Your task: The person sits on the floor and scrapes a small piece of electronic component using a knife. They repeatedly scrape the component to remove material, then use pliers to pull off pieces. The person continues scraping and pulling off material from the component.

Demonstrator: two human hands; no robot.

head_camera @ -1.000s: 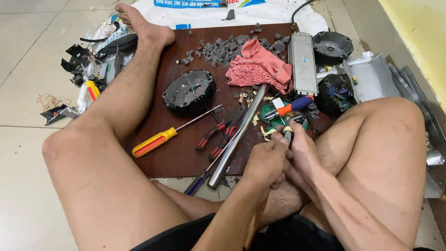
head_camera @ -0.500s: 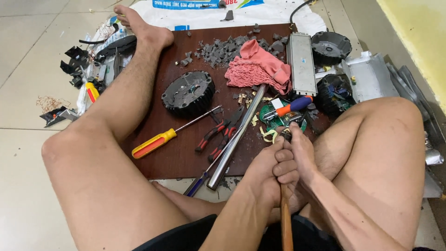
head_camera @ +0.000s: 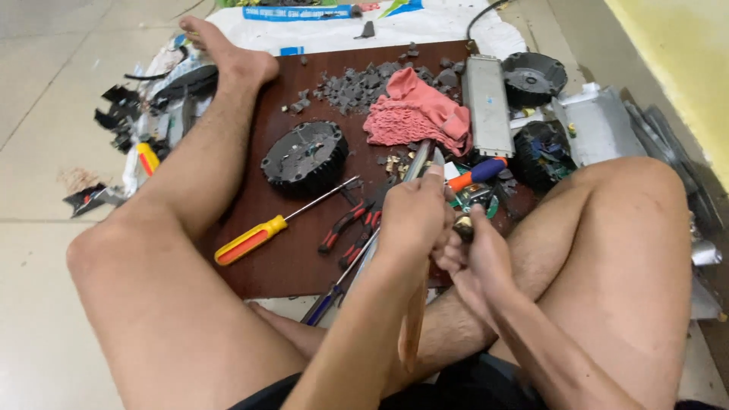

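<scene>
Left hand [head_camera: 414, 216] clenched on a knife [head_camera: 419, 304]; right hand [head_camera: 478, 262] pinches small brass part [head_camera: 463, 226] between them, over brown board's [head_camera: 281, 258] near edge. Red pliers [head_camera: 353, 224], yellow screwdriver [head_camera: 262, 235] lie just left.

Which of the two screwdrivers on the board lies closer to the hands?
The blue-and-orange-handled screwdriver, lying just beyond the left hand. The yellow-and-orange-handled screwdriver lies farther off, beside the outstretched leg.
</scene>
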